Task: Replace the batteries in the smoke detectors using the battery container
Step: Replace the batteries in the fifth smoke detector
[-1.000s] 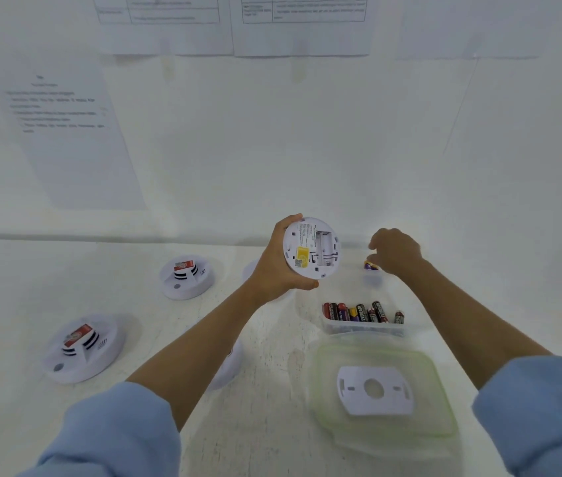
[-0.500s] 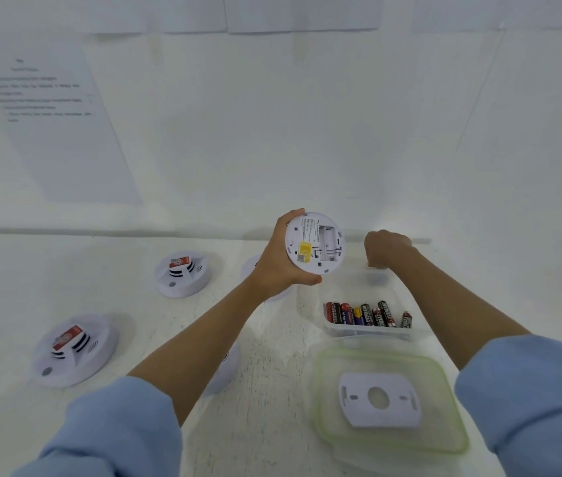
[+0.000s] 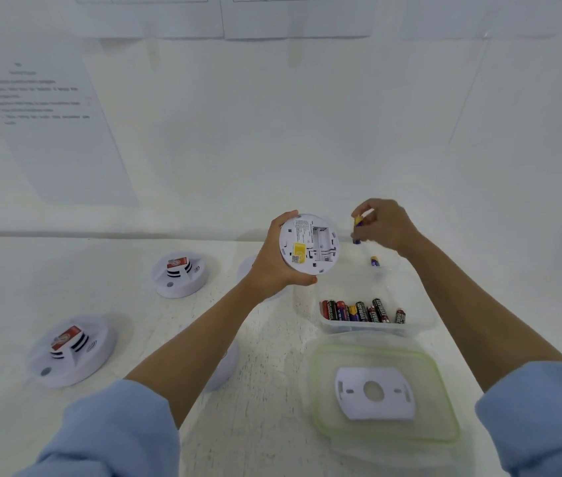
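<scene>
My left hand [image 3: 272,266] holds a round white smoke detector [image 3: 308,244] above the table, its back turned to me with the battery bay empty and a yellow label showing. Just right of it, my right hand [image 3: 384,225] pinches a purple and yellow battery [image 3: 358,230] upright in the air. A second purple battery [image 3: 375,261] lies at the far end of the clear battery container [image 3: 420,318], which has several red and black batteries [image 3: 362,310] along its near wall.
The container's green-rimmed lid [image 3: 320,407] lies nearest me with a white mounting plate [image 3: 374,392] on it. Two smoke detectors [image 3: 180,275] [image 3: 72,349] sit face up at the left. Two more are partly hidden behind my left arm. A white wall with papers stands close behind.
My right hand has lifted out of the far end of the container with a purple battery and now holds it up beside the detector. My left hand has barely moved.
</scene>
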Tool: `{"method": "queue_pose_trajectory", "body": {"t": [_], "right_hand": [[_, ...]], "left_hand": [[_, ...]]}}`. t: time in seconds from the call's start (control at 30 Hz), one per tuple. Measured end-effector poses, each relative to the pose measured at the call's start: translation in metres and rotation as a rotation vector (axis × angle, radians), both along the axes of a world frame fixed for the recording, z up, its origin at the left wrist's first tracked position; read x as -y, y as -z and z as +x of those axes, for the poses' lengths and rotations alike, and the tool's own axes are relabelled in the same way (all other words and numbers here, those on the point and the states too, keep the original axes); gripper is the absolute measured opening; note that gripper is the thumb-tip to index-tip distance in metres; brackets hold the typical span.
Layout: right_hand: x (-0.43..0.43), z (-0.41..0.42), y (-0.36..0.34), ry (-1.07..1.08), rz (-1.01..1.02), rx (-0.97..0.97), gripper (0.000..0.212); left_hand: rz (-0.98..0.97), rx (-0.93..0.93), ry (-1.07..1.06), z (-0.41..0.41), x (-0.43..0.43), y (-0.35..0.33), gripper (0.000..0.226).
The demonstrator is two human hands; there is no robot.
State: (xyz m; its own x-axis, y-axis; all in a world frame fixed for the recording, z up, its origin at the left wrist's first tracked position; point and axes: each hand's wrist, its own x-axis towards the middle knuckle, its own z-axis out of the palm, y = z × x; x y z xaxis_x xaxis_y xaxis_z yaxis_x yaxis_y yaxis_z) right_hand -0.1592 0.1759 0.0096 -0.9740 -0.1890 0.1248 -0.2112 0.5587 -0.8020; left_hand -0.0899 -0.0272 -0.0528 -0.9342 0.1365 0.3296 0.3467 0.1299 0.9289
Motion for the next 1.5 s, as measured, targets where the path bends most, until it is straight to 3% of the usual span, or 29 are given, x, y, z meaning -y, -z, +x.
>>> {"method": "queue_pose_trajectory", "body": {"t": [0.1, 0.2, 0.37, 0.47, 0.7, 0.83, 0.93, 1.1, 1.5], "right_hand": [[0.006, 0.024, -0.019, -0.053, -0.287, -0.050, 0.027], [0.015, 0.048, -0.020, -0.079, -0.359, -0.107, 0.028], [0.026, 0.074, 0.000, -0.106, -0.254, -0.226, 0.031], [0.024, 0.081, 0.007, -0.147, -0.141, -0.298, 0.021], [0.018, 0.092, 0.004, -0.380, 0.334, -0.414, 0.027], [0.014, 0.091, -0.004, -0.376, 0.252, -0.371, 0.026], [0.012, 0.082, -0.010, -0.303, 0.182, -0.361, 0.037], [0.012, 0.082, -0.013, -0.306, -0.073, -0.011, 0.040], [0.018, 0.076, -0.003, -0.281, -0.189, 0.016, 0.027]], "left_hand": [[0.001, -0.016, -0.007, 0.004, -0.004, -0.003, 0.102], [-0.004, -0.022, 0.003, 0.007, -0.009, -0.004, 0.103], [0.012, -0.013, 0.006, 0.015, -0.012, -0.007, 0.105], [0.017, -0.013, 0.011, 0.020, -0.011, -0.010, 0.106], [0.031, -0.014, 0.008, 0.026, -0.006, -0.011, 0.104], [0.035, 0.013, 0.071, 0.032, -0.008, -0.012, 0.105], [0.051, 0.009, 0.088, 0.036, -0.011, -0.015, 0.102], [0.059, 0.025, 0.100, 0.039, -0.011, -0.019, 0.100], [0.072, 0.026, 0.095, 0.033, -0.010, -0.018, 0.100]]}}
